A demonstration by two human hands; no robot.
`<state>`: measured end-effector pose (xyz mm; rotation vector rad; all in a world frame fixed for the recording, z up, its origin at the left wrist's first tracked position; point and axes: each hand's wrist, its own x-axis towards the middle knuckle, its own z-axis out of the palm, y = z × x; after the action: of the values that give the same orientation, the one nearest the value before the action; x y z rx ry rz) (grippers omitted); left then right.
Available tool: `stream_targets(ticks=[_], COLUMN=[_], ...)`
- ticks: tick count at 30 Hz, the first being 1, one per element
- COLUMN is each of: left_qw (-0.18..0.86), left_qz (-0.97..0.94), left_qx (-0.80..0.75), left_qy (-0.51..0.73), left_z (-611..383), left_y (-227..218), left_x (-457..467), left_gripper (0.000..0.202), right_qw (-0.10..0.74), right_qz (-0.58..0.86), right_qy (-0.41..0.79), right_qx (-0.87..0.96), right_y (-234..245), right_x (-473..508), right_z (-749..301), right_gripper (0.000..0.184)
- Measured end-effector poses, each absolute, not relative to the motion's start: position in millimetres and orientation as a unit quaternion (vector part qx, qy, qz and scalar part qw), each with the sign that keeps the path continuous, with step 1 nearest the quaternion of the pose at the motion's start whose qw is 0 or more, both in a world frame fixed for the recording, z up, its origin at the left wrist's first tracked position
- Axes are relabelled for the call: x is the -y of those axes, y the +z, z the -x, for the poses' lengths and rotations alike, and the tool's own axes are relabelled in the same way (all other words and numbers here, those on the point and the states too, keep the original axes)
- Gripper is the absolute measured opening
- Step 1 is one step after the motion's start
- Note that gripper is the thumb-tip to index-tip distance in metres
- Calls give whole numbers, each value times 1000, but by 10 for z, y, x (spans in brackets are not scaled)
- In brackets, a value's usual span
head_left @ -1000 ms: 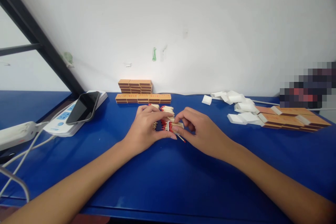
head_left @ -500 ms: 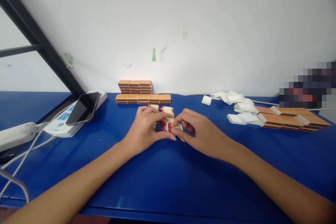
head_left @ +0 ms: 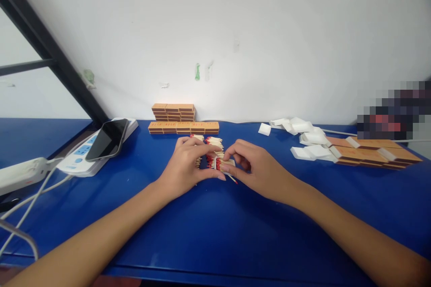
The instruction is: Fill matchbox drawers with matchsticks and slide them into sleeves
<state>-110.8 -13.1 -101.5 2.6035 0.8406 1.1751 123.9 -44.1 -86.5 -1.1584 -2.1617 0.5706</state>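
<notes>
My left hand curves its thumb and index finger around the left end of a small white matchbox tray. Red-headed matches lie in this tray. From the other side, my right hand has its thumb and index finger pressed onto the matches in the tray, its other fingers curled. One loose match pokes out below my right thumb, red head toward me. Behind the hands is a heap of matches, and a second heap is partly hidden by my left hand.
Closed matchboxes stand in a row and a stack by the wall. At right are white empty trays and orange matchbox sleeves. A phone rests on a power strip at left, with cables nearby.
My right thumb and fingers have shifted very slightly over the matches in the tray. The left hand stays in the same place.
</notes>
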Motion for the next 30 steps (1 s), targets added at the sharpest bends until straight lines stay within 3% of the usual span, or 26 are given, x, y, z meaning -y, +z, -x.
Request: stream_targets(ticks=[7,12,16,24,30], left_qw=[82,94,82,44,28], left_qz=[-863,-873,-871,-860,-840], left_qx=[-284,-273,-282,-334,-361], left_qy=[409,394,395,383,405], left_z=[1137,1152,1161,1198,1223], left_y=[-965,-936,-924,-951,-961], left_x=[126,126,134,86,62], left_gripper=[62,42,44,51,53], right_qw=[366,336,331,356,394], right_qz=[461,563,616,667,647], right_qy=[173,164,215,269,313], right_qx=[790,737,682,597,573], right_y=[-808,-631,-509,-575,-378], right_x=[219,-404,-992,-1503,-1322], right_z=[-1281,-1158,-787,-44,-103], right_gripper=[15,17,32,43,27])
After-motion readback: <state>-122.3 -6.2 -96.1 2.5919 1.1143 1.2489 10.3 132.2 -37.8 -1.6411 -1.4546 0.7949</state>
